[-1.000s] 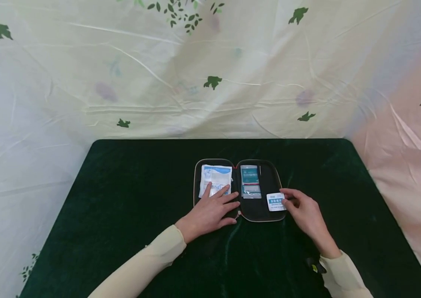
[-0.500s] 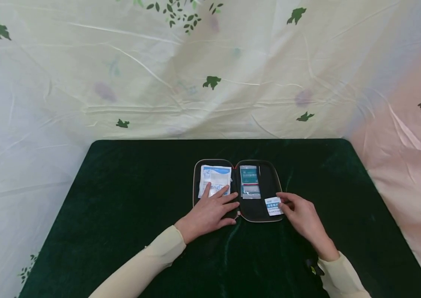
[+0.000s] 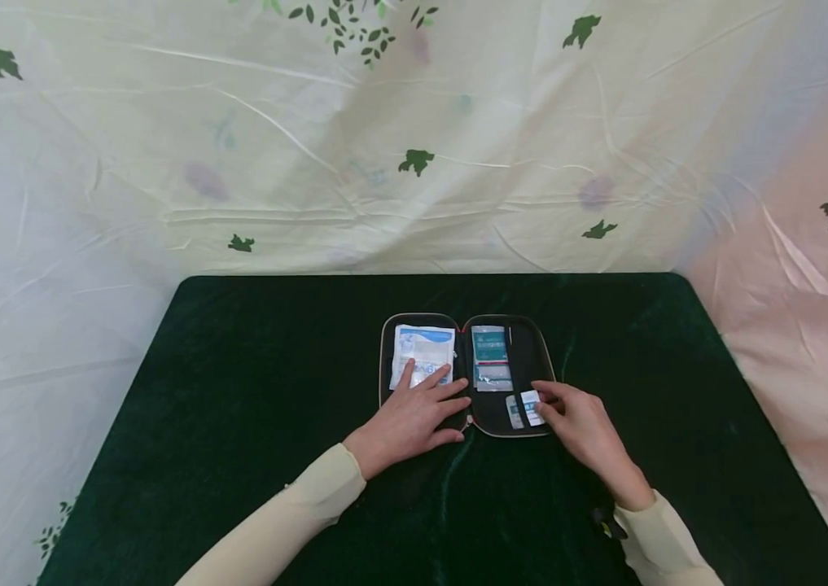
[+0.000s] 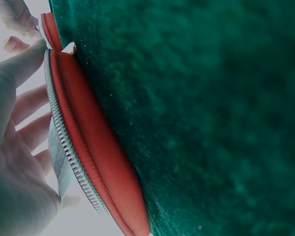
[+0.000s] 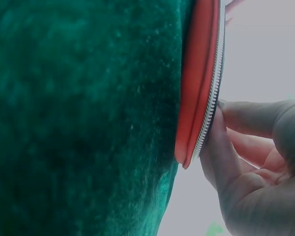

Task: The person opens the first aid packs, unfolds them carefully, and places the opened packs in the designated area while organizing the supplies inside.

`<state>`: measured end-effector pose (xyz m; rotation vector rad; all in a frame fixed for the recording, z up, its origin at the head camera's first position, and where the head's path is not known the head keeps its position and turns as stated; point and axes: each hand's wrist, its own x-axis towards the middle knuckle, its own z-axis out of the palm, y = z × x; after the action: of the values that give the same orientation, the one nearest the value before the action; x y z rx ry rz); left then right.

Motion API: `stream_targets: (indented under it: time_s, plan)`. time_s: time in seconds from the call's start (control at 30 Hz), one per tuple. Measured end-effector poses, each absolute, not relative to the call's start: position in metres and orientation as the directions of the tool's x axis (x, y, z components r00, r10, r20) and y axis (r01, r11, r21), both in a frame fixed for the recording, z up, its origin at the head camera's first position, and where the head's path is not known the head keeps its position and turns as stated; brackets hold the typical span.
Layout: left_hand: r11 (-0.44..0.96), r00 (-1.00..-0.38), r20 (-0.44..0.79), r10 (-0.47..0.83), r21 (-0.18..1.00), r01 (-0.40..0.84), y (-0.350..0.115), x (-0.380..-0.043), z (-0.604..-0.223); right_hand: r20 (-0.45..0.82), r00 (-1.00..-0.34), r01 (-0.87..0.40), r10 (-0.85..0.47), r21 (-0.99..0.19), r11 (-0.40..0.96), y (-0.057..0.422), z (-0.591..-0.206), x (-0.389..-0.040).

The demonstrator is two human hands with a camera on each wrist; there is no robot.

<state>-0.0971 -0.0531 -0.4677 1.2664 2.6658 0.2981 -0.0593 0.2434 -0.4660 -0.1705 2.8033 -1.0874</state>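
Observation:
An unzipped case [image 3: 490, 421] lies spread flat, black inside; its red outer shell [image 4: 93, 128] and zipper teeth show in the left wrist view. My left hand [image 3: 412, 419] rests with spread, straight fingers across the case's left half, over a white and blue packet [image 3: 424, 342]. At the right half, my right hand [image 3: 585, 427] pinches a small white and blue alcohol pad sachet [image 3: 531, 409] between thumb and fingers. A dark band crosses the sachet, part of it showing on the band's left side. A teal clear-fronted packet [image 3: 491, 358] sits in the right half.
The case rests on a dark green velvet-covered table [image 3: 274, 342]. Pale cloth with green leaf and bird prints [image 3: 414, 98] hangs behind and at both sides. Something small and dark [image 3: 607, 523] is at the right sleeve.
My right hand has moved left and slightly down with the sachet, which now passes under the dark band; before, it lay over the case's right edge. The left hand has stayed put.

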Motion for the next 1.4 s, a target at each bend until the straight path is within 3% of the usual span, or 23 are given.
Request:
stream_targets:
  time_s: [1.4]
  plan:
    - [0.614,-0.62,-0.073,0.781,0.268,0.742,-0.054,-0.098,-0.468,-0.123,-0.978,-0.053,-0.169,-0.636,0.77,0.225,-0.463,-0.069]
